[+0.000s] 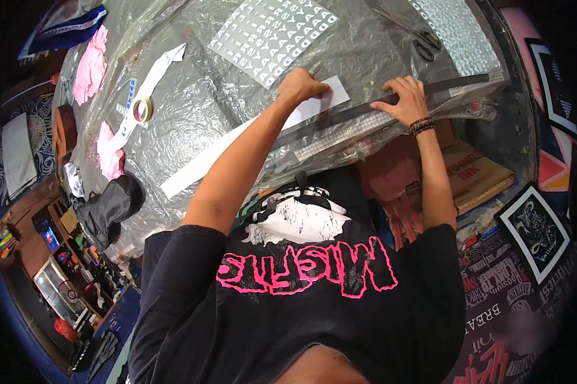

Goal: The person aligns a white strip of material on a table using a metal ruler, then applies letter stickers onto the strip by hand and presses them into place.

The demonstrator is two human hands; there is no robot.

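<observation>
My left hand [304, 88] has its fingers drawn together at the upper end of a long white strip [195, 165], which runs diagonally down to the left, partly beneath my forearm. Spread over a long dark strip [346, 117] is my right hand [403, 97], thumb and fingers apart. The dark strip lies along the near table edge, beside a narrow grid-marked strip [339, 137]. Just beyond my left hand is a sheet with rows of letters [272, 38].
Plastic film [192, 109] covers the table. Black-handled scissors [424, 48] and a patterned sheet [458, 38] are at the upper right. A tape roll [140, 109], pink cloth [91, 67] and a black bag [112, 205] are at left. Cardboard [471, 179] sits below the right edge.
</observation>
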